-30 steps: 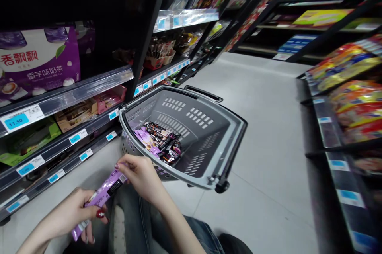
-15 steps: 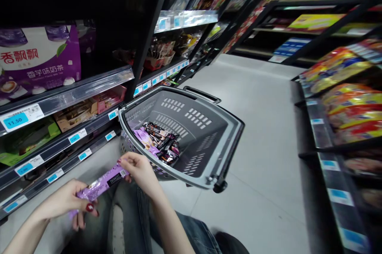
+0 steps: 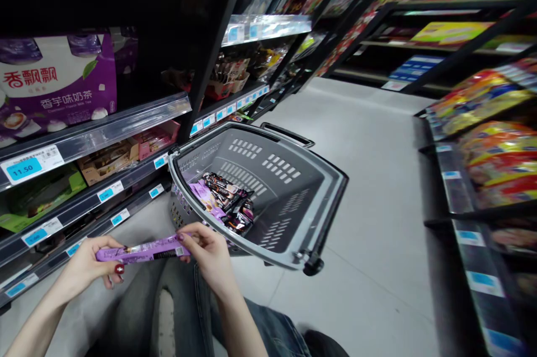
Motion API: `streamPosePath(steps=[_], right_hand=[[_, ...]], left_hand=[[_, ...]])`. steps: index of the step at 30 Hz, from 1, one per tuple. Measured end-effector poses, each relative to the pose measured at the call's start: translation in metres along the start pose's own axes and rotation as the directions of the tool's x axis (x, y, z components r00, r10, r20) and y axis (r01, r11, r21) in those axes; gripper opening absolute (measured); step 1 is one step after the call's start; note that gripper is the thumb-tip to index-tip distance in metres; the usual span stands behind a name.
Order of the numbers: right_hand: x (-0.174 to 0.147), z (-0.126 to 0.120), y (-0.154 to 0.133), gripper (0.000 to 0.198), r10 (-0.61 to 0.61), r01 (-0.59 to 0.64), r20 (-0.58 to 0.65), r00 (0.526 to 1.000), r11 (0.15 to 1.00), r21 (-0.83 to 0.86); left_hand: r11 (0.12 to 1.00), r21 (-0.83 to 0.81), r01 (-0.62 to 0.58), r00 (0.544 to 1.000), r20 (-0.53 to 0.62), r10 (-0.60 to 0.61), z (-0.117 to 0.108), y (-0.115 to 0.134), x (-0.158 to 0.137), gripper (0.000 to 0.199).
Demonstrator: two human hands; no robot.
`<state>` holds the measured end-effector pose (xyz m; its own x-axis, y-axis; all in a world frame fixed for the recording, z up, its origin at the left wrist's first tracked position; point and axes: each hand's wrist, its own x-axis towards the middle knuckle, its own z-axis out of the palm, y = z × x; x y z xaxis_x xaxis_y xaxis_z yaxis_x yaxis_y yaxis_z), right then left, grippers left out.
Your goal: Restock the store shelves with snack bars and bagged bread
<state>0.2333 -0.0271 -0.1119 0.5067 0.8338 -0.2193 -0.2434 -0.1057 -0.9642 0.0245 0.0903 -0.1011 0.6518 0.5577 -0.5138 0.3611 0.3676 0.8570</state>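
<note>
A narrow purple drink-powder sachet or snack packet, its exact kind unclear (image 3: 145, 250), stretches almost level between my two hands, above my knees. My left hand (image 3: 98, 264) pinches its left end between thumb and fingers. The right end is gripped by my right hand (image 3: 206, 250), close to the basket's near rim. Just beyond stands a grey plastic shopping basket (image 3: 319, 178) on the floor. Inside, at its left end, lie several dark wrapped packets (image 3: 229, 197) and some light purple packets (image 3: 201, 195).
On the left, shelves with price tags (image 3: 36, 164) hold a large purple milk tea pack (image 3: 59, 83), a green box (image 3: 39, 200) and a pink box (image 3: 157, 139). Bright bagged goods (image 3: 499, 161) fill the right shelves. A pale floor (image 3: 377, 189) runs between.
My left hand has risen and turned, bringing the purple packet from a slant to nearly level. My right hand has shifted slightly right and down. Both still hold it.
</note>
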Motion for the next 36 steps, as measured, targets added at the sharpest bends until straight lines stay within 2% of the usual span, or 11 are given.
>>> streamPosePath(steps=[3, 5, 9, 12, 17, 20, 24, 26, 28, 32, 36], right_hand=[[-0.005, -0.008, -0.005, 0.023, -0.139, 0.141, 0.061, 0.988, 0.989, -0.04], [-0.008, -0.014, -0.007, 0.015, -0.258, 0.269, 0.118, 0.959, 0.959, -0.089], [-0.012, -0.021, -0.008, 0.007, -0.376, 0.398, 0.225, 0.899, 0.915, -0.061], [-0.013, -0.022, -0.006, 0.008, -0.405, 0.419, 0.228, 0.886, 0.908, -0.017], [-0.014, -0.023, -0.005, 0.006, -0.427, 0.437, 0.208, 0.88, 0.899, -0.004], [-0.015, -0.023, -0.007, 0.008, -0.396, 0.407, 0.152, 0.906, 0.912, -0.048], [-0.014, -0.02, -0.014, 0.018, -0.238, 0.234, -0.02, 0.971, 0.965, -0.117], [-0.011, -0.018, -0.018, 0.022, -0.133, 0.125, -0.067, 0.989, 0.986, -0.112], [-0.006, -0.017, -0.022, 0.026, -0.057, 0.047, -0.084, 0.995, 0.992, -0.119], [0.002, -0.011, -0.018, 0.037, -0.05, 0.043, -0.109, 0.993, 0.997, -0.065], [-0.006, 0.012, 0.003, 0.052, -0.065, 0.035, 0.201, 0.977, 0.988, 0.15]], left_hand=[[0.974, 0.164, -0.158, 0.983, -0.072, 0.172, -0.004, 0.003, -0.002, 0.022], [0.883, 0.287, -0.371, 0.906, -0.095, 0.412, -0.009, -0.001, -0.004, 0.018], [0.49, 0.36, -0.794, 0.542, 0.053, 0.839, -0.019, -0.013, -0.006, 0.025], [0.305, 0.386, -0.871, 0.375, 0.12, 0.919, -0.019, -0.017, -0.009, 0.029], [0.204, 0.459, -0.865, 0.305, 0.157, 0.939, -0.015, -0.012, -0.014, 0.036], [0.283, 0.489, -0.825, 0.38, 0.11, 0.918, -0.012, -0.011, -0.016, 0.037], [0.786, 0.42, -0.454, 0.835, -0.108, 0.54, 0.0, -0.011, -0.016, 0.031], [0.969, 0.166, -0.184, 0.975, -0.094, 0.202, 0.007, -0.011, -0.014, 0.036], [0.997, -0.079, -0.005, 1.0, -0.029, 0.003, 0.015, -0.012, -0.011, 0.045], [0.931, -0.352, 0.092, 0.993, -0.036, -0.112, 0.029, -0.022, -0.008, 0.045], [0.787, -0.585, 0.195, 0.962, -0.044, -0.271, 0.05, -0.041, -0.007, 0.055]])
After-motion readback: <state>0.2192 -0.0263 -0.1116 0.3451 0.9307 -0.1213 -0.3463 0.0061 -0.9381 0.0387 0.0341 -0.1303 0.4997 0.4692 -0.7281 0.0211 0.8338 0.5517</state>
